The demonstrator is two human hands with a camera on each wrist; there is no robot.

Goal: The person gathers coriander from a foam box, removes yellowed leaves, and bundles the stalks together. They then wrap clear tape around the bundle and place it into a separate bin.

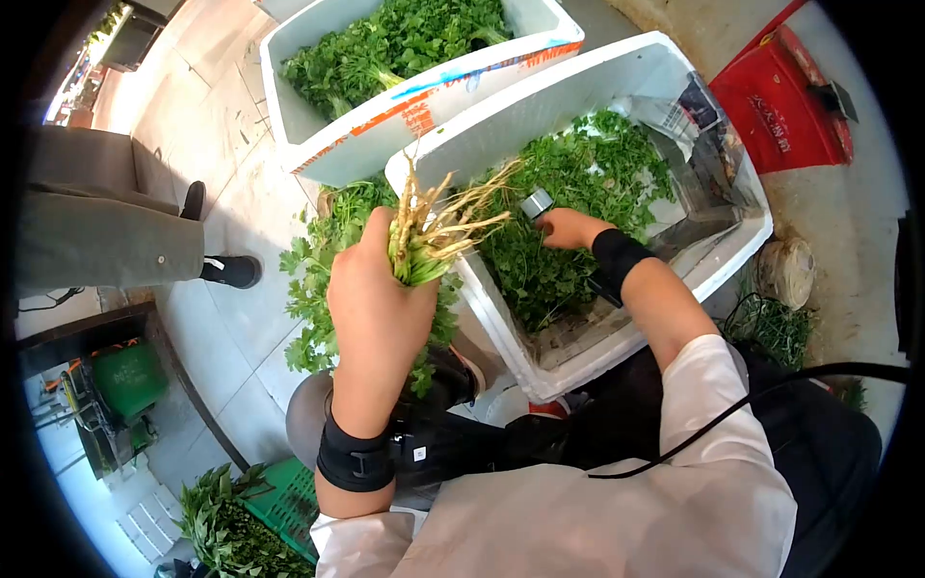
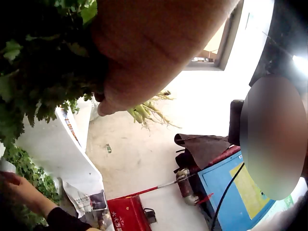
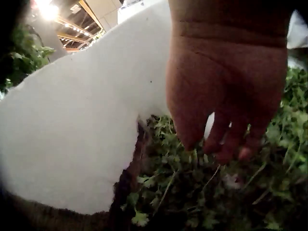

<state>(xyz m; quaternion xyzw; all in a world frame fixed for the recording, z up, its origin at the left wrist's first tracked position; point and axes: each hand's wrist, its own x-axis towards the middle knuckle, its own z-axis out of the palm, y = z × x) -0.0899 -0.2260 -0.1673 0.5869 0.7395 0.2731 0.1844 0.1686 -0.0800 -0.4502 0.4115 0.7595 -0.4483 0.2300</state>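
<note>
My left hand (image 1: 381, 289) grips a bunch of leafy greens (image 1: 419, 255), its pale stringy roots pointing up and its leaves hanging below the fist. In the left wrist view the roots (image 2: 149, 113) stick out past the hand. My right hand (image 1: 570, 229) is down inside the nearer white foam box (image 1: 511, 337), low over loose leafy greens (image 1: 607, 164). Its curled fingers pinch a small silvery cylindrical thing (image 1: 537, 202). Something white shows between the fingers in the right wrist view, where the hand (image 3: 221, 101) hangs close above the leaves.
Newspaper (image 1: 703, 193) lines part of the nearer box. A second foam box (image 1: 318, 144) full of greens stands behind it. A red box (image 1: 780, 101) sits by the wall at right. At left a person's leg and shoe (image 1: 231, 272) show; a green crate (image 1: 284, 501) is at lower left.
</note>
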